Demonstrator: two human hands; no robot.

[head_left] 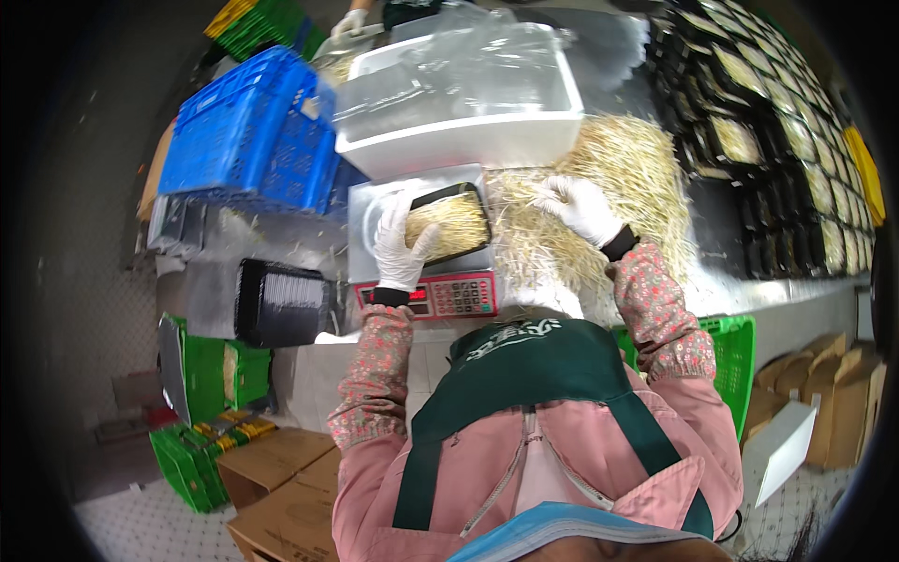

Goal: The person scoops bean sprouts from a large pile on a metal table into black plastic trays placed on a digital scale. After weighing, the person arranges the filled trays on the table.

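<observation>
My left hand [400, 246], in a white glove, grips the left end of a black plastic tray [484, 244] filled with bean sprouts [453, 228]. Its thumb lies over the sprouts. Under the tray is the metal pan of a digital scale [362, 256]; its red front panel has a keypad and a lit display, partly covered by my wrist. To the right, my gloved right hand [583, 209] reaches into a loose heap of bean sprouts [625, 158] with bent fingers. Whether strands are pinched between its fingertips is unclear.
Beyond the scale stands a white foam box [463, 144] with clear plastic film over it. Blue crates [246, 140] are at left, near stacked empty black trays [281, 302]. Filled trays [737, 140] are piled at right. Across the table shows another person's gloved hand [349, 23].
</observation>
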